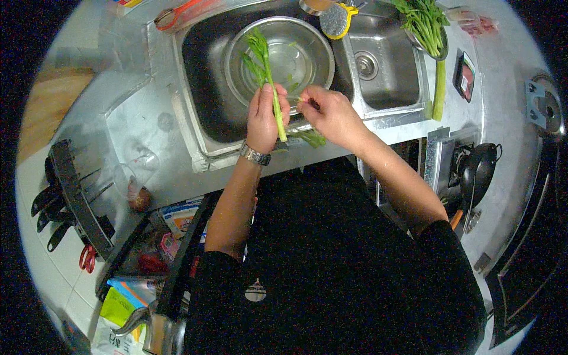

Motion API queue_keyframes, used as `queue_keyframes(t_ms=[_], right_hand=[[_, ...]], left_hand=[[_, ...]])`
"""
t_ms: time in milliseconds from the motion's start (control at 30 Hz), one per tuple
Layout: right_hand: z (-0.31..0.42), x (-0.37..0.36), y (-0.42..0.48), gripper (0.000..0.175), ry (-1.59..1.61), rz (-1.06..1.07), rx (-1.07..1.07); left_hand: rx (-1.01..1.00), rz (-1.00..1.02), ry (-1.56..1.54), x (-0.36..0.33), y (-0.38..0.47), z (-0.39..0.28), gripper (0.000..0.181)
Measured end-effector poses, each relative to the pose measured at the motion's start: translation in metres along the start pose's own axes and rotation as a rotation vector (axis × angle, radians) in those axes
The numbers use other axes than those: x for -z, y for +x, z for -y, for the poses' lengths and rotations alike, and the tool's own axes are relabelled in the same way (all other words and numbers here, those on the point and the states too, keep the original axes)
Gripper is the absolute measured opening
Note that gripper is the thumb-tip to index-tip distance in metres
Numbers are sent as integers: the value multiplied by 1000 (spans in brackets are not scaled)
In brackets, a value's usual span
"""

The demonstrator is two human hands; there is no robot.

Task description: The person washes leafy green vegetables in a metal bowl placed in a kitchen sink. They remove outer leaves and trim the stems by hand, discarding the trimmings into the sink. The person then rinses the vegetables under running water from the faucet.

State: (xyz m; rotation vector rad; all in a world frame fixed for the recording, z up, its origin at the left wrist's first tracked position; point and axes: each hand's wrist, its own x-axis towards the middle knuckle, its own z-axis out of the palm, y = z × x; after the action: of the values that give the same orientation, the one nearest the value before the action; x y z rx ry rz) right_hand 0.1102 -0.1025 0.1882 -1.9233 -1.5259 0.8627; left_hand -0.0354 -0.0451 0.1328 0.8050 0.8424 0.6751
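Observation:
My left hand [266, 111], with a metal-band watch at its wrist, grips a leafy celery stalk [275, 104] over the sink's near edge. The leaves point away from me, above a round steel basin [233, 77] that holds water and a few green bits. Just right of the stalk, my right hand [330, 113] pinches a small pale green celery piece [301, 99] between thumb and fingers; most of the piece is hidden. Below my hands, celery scraps [310, 137] lie on the counter edge.
The basin stands in the left bowl of a steel sink [204, 88]. At right are a bunch of celery [428, 33], a thick stalk [439, 91], a packaged meat tray [466, 77] and a black wok [479, 173]. A knife rack [80, 199] and red-handled scissors [87, 258] are at left.

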Motion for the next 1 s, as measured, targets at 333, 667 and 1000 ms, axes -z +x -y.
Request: queue_keyframes(t_ms=[333, 667, 1000], right_hand=[[21, -11, -12, 10, -62, 48, 159], [22, -23, -10, 8, -244, -22, 171], [15, -25, -8, 12, 120, -64, 23]], left_hand=[[-132, -87, 71, -5, -3, 0, 37], [-295, -144, 393, -9, -5, 3, 36], [-161, -124, 184, -3, 0, 6, 38]])
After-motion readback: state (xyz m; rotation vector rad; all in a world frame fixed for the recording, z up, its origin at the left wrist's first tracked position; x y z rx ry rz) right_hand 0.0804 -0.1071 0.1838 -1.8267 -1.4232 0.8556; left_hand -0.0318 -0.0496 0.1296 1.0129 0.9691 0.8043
